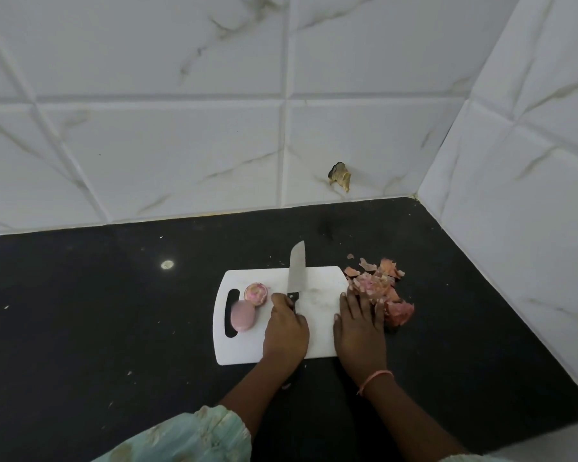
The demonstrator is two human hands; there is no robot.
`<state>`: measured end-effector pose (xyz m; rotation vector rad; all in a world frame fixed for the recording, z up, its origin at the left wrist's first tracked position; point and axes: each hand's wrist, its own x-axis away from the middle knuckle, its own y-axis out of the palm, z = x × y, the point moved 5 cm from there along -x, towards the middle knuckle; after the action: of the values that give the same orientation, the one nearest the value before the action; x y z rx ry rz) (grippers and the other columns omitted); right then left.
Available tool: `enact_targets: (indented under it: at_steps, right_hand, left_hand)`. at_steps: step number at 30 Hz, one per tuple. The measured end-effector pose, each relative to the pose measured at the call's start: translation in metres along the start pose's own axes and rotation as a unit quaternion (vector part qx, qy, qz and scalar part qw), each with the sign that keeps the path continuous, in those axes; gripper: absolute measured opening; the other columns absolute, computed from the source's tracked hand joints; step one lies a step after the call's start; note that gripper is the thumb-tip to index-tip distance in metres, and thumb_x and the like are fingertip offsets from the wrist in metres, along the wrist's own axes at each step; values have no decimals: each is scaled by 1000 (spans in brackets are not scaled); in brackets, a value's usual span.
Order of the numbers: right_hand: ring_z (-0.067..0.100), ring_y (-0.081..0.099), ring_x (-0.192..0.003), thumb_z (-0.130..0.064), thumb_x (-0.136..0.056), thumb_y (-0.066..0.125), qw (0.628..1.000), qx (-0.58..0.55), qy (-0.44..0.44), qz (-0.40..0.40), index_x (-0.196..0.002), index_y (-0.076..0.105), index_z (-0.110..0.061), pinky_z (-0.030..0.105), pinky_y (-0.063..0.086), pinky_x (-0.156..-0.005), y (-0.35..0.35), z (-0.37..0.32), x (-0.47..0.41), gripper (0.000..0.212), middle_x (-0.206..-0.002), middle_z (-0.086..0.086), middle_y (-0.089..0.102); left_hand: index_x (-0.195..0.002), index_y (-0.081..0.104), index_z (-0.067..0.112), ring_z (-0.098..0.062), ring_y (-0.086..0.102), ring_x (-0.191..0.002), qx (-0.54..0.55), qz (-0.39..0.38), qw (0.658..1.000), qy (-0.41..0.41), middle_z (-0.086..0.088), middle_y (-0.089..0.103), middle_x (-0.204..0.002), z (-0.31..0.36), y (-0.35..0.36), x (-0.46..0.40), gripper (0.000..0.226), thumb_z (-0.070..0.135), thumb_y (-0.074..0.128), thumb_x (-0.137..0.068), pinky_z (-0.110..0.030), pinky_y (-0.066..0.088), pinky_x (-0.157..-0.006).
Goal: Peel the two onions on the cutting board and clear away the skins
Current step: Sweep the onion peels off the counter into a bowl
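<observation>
A white cutting board (317, 308) lies on the black counter. Two peeled pink onions sit at its left end by the handle slot: one (256, 293) shows its cut face, the other (243, 315) lies just in front of it. My left hand (286, 331) grips the black handle of a knife (296, 273) whose blade points away across the board. My right hand (361, 323) lies flat with fingers spread at the board's right edge, touching a heap of pink-orange onion skins (381, 288) on the counter.
The black counter (114, 311) carries small crumbs and a pale spot at the left. White marbled tile walls close off the back and the right side. A damaged hole (340, 176) marks the back wall above the counter.
</observation>
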<state>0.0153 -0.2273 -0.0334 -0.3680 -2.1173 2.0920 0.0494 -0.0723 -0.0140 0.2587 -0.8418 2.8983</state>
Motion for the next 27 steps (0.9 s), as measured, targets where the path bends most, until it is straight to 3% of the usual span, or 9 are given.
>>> enact_targets:
  at_steps: [5, 8, 11, 16, 19, 22, 25, 27]
  right_hand:
    - [30, 44, -134, -32, -92, 26, 1000, 22, -2, -9, -127, 62, -9, 54, 11, -114, 1, -4, 3, 55, -139, 12, 54]
    - [31, 36, -140, -30, -96, 40, 1000, 19, -4, -7, -132, 58, -11, 55, 10, -115, -3, -4, 4, 45, -145, 11, 47]
    - [33, 23, -144, -32, -93, 53, 998, -44, 20, 29, -141, 46, -18, 51, 1, -116, -22, 12, 4, 51, -154, 9, 34]
    - [32, 29, -139, -36, -86, 65, 971, -159, 150, 95, -140, 43, -18, 51, 32, -111, -71, 83, 10, 61, -150, 12, 36]
    - [36, 30, -137, -43, -78, 74, 950, -220, 219, -33, -149, 28, -23, 51, 36, -108, -73, 118, -4, 87, -154, 14, 24]
    - [41, 32, -137, -26, -70, 85, 889, -331, 229, -216, -153, 9, -35, 53, 37, -109, -64, 122, -17, 113, -159, 15, -3]
    - [42, 26, -140, -14, -73, 81, 906, -306, 157, -248, -152, 9, -36, 46, 29, -113, -59, 107, -25, 108, -157, 15, -3]
    - [37, 38, -131, -11, -77, 77, 916, -308, 132, -221, -150, 21, -35, 37, 38, -105, -47, 100, -31, 95, -155, 15, 5]
  left_hand:
    - [-109, 35, 21, -21, 63, -81, -165, -71, 983, 38, -3, 62, -93, 6, 9, 9, 26, 27, 53, -92, -37, 57, -72]
    - [-118, 36, 22, -17, 61, -84, -235, -88, 966, 56, -1, 63, -99, 4, 13, 17, 36, 35, 56, -91, -34, 57, -73]
    - [-120, 36, 20, -20, 61, -89, -269, -84, 956, 82, -3, 64, -102, 5, 10, 21, 39, 40, 54, -92, -35, 53, -74]
    - [-115, 40, 20, -21, 59, -96, -264, -51, 954, 131, -2, 60, -107, 31, -5, 8, 46, 56, 55, -91, -33, 51, -73]
    - [-121, 45, 25, -18, 54, -114, -191, -79, 957, 202, 1, 52, -127, 70, 11, -12, 45, 43, 69, -87, -33, 51, -91]
    - [-145, 37, 30, -27, 43, -136, -189, -183, 935, 240, -5, 30, -154, 106, 54, -31, 74, 25, 78, -83, -38, 43, -108]
    - [-154, 23, 33, -38, 26, -146, -295, -267, 889, 225, -11, 10, -163, 116, 95, -52, 91, 25, 79, -82, -49, 34, -115]
    - [-153, 25, 31, -40, 26, -144, -371, -297, 852, 222, -14, 19, -160, 112, 117, -61, 88, 27, 78, -82, -49, 32, -115]
